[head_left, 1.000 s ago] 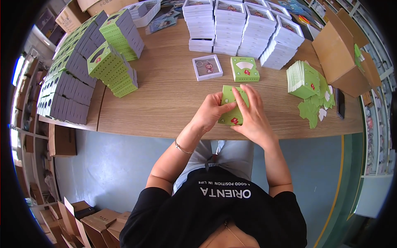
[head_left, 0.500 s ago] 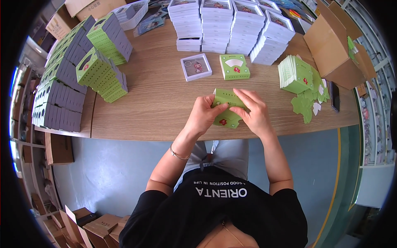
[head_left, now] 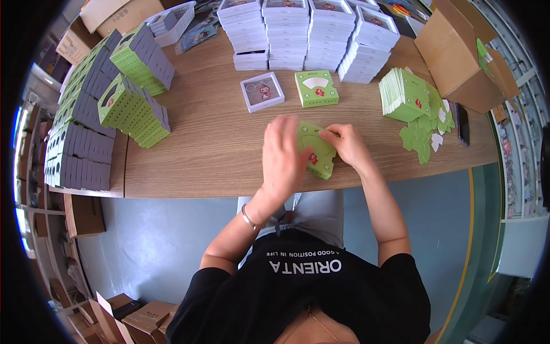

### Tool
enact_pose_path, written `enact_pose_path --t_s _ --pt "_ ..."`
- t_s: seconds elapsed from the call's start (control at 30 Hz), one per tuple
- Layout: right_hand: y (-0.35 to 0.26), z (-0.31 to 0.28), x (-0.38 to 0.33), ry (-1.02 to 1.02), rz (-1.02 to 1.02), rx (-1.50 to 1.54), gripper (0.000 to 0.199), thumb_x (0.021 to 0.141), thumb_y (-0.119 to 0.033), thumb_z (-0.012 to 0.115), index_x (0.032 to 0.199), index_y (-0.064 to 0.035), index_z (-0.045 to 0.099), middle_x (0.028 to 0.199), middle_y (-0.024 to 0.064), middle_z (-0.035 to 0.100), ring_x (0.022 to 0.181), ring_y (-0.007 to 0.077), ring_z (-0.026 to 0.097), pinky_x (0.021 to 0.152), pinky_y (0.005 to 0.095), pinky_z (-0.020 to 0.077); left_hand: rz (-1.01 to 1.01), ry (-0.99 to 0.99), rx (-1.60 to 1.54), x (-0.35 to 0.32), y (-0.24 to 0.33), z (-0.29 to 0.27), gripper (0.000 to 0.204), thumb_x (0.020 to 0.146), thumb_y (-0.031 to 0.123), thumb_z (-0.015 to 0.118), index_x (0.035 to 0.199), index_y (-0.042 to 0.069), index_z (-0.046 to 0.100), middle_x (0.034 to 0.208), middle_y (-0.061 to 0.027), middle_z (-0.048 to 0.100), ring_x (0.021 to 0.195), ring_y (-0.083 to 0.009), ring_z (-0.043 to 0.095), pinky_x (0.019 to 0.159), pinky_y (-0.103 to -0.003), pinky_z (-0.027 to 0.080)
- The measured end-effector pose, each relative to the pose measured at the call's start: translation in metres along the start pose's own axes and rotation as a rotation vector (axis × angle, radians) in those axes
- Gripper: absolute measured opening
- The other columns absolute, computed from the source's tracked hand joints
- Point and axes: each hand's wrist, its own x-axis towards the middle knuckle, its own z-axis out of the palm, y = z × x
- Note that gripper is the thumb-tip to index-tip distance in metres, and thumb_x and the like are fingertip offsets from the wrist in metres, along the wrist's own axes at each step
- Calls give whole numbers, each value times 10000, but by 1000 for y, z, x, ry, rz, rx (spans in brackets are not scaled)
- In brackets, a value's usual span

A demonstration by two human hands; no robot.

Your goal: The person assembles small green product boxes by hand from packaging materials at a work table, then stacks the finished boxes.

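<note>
A green cardboard box sleeve (head_left: 317, 150) with a red printed figure lies near the table's front edge, between my hands. My right hand (head_left: 348, 146) pinches it at its upper right corner. Slightly blurred, my left hand (head_left: 282, 157) is held upright at the sleeve's left side, fingers stretched out and thumb apart. It hides part of the sleeve's left edge. Beyond them lie a white frame box (head_left: 262, 92) with a figure keychain inside and, to its right, a finished-looking green box (head_left: 317, 89) with a fan-shaped white window.
Several stacks of white frame boxes (head_left: 286, 34) stand at the back. Green-sleeved boxes (head_left: 80, 123) are piled on the left. At right are flat green sleeves (head_left: 404, 94), loose green scraps (head_left: 421, 135), a phone (head_left: 462, 123) and an open carton (head_left: 452, 54).
My left hand has let go of the green sleeve and straightened its fingers. The sleeve now shows its face more fully, while my right hand keeps hold of its upper right part.
</note>
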Motion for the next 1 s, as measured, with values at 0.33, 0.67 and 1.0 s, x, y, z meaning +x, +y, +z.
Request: enact_pose_path --t_s 0.33,0.67,1.0 --pt "18 -14 19 109 -151 -309 388 835 -170 646 1170 16 586 1110 193 628 1051 320 589 907 379 455 383 -435 535 -6 -13 49 761 913 521 428 1407 -46 307 1475 -245 269 1387 -346 247 1124 -471 192" --pt "20 22 -35 79 -413 -643 711 888 -450 549 1398 -4 335 1424 207 362 1348 339 308 1101 467 255 -344 -182 -619 0 -48 26 495 794 -35 559 1274 -84 450 1236 -220 526 1034 -259 601 884 -335 492" --pt "26 18 -36 268 -475 -344 477 837 -236 660 1236 -11 529 1307 149 501 1250 318 437 1034 459 346 -547 -541 -1044 11 -21 34 528 746 -127 589 1256 -98 455 1021 -121 664 905 -151 632 771 -247 506"
